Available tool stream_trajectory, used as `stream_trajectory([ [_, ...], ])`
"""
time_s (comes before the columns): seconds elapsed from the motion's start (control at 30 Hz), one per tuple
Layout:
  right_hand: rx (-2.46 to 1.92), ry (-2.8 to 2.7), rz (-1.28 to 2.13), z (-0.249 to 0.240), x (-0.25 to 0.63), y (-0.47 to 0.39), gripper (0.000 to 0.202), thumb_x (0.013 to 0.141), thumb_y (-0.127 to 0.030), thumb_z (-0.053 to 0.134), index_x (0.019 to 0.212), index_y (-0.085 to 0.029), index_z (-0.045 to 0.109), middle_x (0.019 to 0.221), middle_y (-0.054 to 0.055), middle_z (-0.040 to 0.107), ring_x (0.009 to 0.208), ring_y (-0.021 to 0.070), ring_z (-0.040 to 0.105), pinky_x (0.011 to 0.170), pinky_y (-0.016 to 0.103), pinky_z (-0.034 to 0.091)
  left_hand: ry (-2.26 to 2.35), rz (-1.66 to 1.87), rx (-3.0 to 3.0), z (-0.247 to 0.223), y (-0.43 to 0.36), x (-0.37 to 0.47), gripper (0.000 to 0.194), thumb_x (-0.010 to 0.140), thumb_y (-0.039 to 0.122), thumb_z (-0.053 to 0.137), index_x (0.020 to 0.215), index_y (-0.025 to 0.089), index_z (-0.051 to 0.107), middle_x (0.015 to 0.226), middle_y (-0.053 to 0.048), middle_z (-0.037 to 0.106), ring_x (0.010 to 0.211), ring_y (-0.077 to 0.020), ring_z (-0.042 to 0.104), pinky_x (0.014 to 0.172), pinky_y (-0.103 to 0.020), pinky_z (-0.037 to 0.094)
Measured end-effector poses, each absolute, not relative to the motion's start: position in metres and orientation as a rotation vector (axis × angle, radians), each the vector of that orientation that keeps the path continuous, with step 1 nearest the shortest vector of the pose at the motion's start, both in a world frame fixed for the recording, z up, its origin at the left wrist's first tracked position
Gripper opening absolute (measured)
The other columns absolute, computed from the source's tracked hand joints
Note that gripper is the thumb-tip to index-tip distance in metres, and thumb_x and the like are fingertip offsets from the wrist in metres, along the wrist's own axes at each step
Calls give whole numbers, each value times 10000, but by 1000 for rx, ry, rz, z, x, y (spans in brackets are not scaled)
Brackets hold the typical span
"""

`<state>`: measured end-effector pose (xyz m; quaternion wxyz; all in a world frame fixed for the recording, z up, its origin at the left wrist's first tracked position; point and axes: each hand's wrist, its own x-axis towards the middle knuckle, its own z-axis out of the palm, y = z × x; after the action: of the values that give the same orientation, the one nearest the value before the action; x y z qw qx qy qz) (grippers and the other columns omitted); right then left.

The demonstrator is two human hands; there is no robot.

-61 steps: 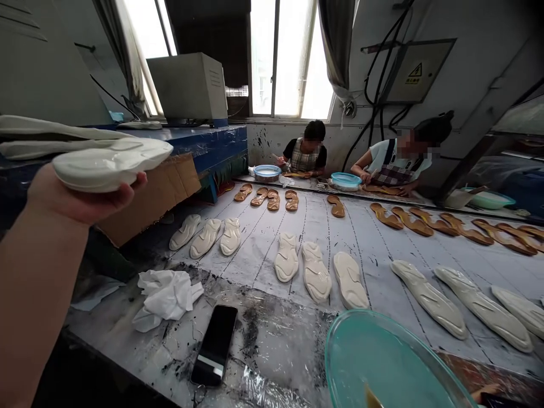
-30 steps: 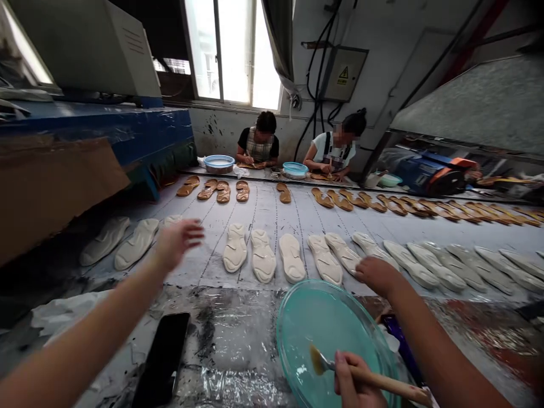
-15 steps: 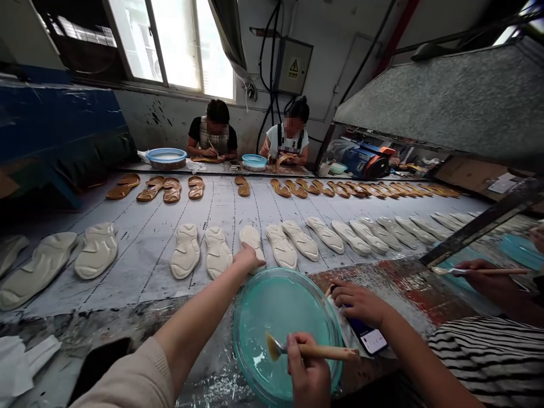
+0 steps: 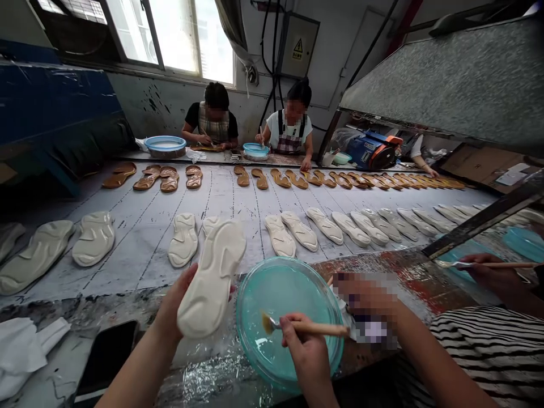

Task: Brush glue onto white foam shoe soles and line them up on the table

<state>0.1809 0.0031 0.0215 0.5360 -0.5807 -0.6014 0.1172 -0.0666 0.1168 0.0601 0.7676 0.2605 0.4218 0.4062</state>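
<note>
My left hand (image 4: pixel 181 300) grips a white insole (image 4: pixel 215 277) from behind, raised and tilted left of the basin, its fingers mostly hidden by it. A wooden-handled brush (image 4: pixel 317 327) is pinched in my right hand (image 4: pixel 304 345), its bristles over the liquid in the round teal basin (image 4: pixel 240 334). Behind the raised insole, another white insole (image 4: pixel 210 225) is partly covered on the white belt (image 4: pixel 148 209). More white insoles (image 4: pixel 182 241) lie in a row along the near side of the belt.
Brown insoles (image 4: pixel 242 175) line the far side. Two people sit across, near blue basins (image 4: pixel 165 144). At right, a co-worker's hand (image 4: pixel 365 292) rests beside the basin and another hand (image 4: pixel 488 272) holds a brush. A black phone (image 4: pixel 106 360) lies left; a metal bar (image 4: pixel 480 221) slants at right.
My left hand has lifted a white insole off the belt and brought it closer, to the left of the basin. Across the belt, a person has reached out to the brown insoles.
</note>
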Motion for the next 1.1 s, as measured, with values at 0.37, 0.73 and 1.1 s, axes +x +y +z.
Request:
stream_trajectory([
  [0.37, -1570, -1307, 717, 19, 153, 3, 302, 880, -414, 588, 653, -218, 629, 517, -6, 584, 455, 137, 574, 428, 211, 380, 831, 941, 256, 51, 66, -89, 360, 934, 331, 521, 1096, 93, 736, 925, -260, 774, 809, -355, 763, 713, -456, 609],
  [0.73, -1349, -756, 1092, 43, 146, -18, 427, 802, -619, 600, 733, -197, 593, 527, -49, 428, 482, 96, 394, 495, 228, 365, 709, 814, 184, 77, 48, -75, 449, 948, 436, 528, 1100, 82, 759, 1023, -221, 772, 804, -326, 755, 695, -413, 610],
  [1.1, -840, -1438, 169, 114, 78, -20, 152, 956, -250, 529, 864, -166, 618, 599, -45, 629, 471, 63, 556, 601, 275, 466, 531, 761, 233, 103, 26, -65, 447, 826, 495, 687, 1048, 120, 786, 894, -154, 795, 900, -361, 746, 840, -439, 589],
])
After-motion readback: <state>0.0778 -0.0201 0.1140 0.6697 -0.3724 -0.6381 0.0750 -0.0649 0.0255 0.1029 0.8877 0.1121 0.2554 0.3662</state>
